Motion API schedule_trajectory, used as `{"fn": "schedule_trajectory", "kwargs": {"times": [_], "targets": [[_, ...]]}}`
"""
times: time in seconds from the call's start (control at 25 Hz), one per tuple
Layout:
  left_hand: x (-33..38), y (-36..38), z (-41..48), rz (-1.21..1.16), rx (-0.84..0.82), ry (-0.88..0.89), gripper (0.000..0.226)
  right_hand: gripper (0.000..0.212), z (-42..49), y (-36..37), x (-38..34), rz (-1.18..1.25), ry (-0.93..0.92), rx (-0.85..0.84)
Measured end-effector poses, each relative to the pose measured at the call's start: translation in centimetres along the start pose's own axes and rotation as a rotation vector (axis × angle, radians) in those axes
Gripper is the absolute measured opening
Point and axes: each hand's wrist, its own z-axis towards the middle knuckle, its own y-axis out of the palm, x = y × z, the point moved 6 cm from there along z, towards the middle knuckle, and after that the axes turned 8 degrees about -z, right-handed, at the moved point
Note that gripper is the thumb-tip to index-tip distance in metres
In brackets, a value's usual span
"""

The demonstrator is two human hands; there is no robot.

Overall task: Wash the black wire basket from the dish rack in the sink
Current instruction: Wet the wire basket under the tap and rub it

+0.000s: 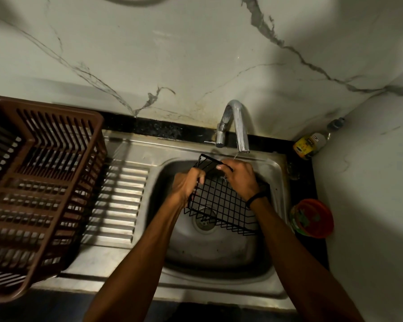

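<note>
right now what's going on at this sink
A person is holding a black wire basket tilted in the sink. The left hand grips its left side and the right hand holds its upper edge, just under the tap, which runs a thin stream. The brown dish rack sits to the left.

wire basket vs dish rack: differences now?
The black wire basket is thin wire grid; the brown dish rack has thick slats and is larger. The left hand and right hand hold the basket tilted in the sink; the rack sits untouched left of it. Both are open lattice.
</note>
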Motion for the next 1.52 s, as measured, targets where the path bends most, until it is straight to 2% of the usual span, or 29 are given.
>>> {"fn": "schedule_trajectory", "kwargs": {"times": [0.16, 0.32, 0.48, 0.68, 0.8, 0.88, 1.04, 1.16, 1.24, 1.4, 1.52], "targets": [[0.5, 0.1, -0.4, -0.007, -0.003, 0.012, 0.024, 0.024, 0.8, 0.0, -1.5, 0.022, -0.065, 0.033], [0.7, -0.4, 0.0, -0.031, 0.001, 0.041, 0.025, 0.022, -0.5, -1.3, 1.6, -0.015, 0.051, 0.020], [0.6, 0.8, -0.6, -0.041, -0.006, 0.036, 0.028, 0.026, 0.8, -0.1, -1.4, -0.024, -0.034, 0.029], [0.6, -1.1, -0.2, -0.079, -0.007, 0.058, 0.021, 0.020, -0.8, -1.8, 3.0, -0.056, 0.059, -0.014], [0.6, -0.3, -0.6, -0.071, -0.020, 0.046, 0.017, 0.022, 0.0, -0.7, -1.0, -0.054, -0.051, 0.014], [0.5, -0.7, -0.8, -0.098, -0.019, 0.037, 0.017, 0.022, 0.5, -0.7, -1.0, -0.047, -0.068, -0.015], [0.3, -2.2, -0.6, -0.124, -0.006, 0.039, 0.019, 0.019, -0.7, -2.5, 2.4, -0.093, 0.038, -0.027], [-0.2, -1.2, -0.7, -0.130, -0.019, 0.027, 0.017, 0.021, -0.3, -1.3, -1.4, -0.075, -0.076, 0.025], [-0.7, -1.6, -0.6, -0.141, -0.010, 0.010, 0.015, 0.020, -0.1, -1.1, -1.3, -0.043, -0.100, -0.010], [-1.3, -3.6, 0.2, -0.139, 0.024, -0.006, 0.013, 0.017, -1.2, -1.9, 3.0, -0.089, 0.022, -0.022], [-2.1, -3.1, 0.1, -0.150, -0.008, -0.041, 0.015, 0.021, -0.6, -0.3, -0.5, -0.062, -0.087, -0.006]]}}
